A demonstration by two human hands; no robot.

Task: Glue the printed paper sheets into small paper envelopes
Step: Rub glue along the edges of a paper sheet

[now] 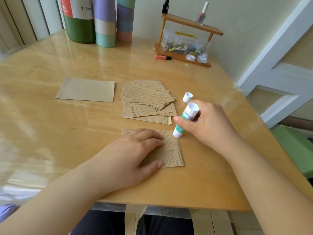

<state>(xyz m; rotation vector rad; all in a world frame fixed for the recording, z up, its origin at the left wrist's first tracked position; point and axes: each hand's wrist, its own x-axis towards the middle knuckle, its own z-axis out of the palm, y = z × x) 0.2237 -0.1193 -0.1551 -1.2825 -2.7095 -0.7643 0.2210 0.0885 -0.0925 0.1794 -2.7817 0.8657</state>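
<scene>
Kraft-brown paper (86, 89), plain and unprinted, is laid flat at the table's (50, 133) left. Newsprint-patterned sheets (147, 100) are fanned mid-table. One folded printed sheet (172, 150) is pressed flat under the straight-fingered left hand (135, 150). A green-and-white glue stick (185, 119) is gripped by the right hand (208, 122), its tip seemingly touching the sheet's corner. Its cap (187, 97) sits just beyond.

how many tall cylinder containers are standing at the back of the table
3, in a row at the far left edge: a green one, a striped one just right of it, and a purple-and-pink one rightmost. Their tops are cut off by the frame.
</scene>
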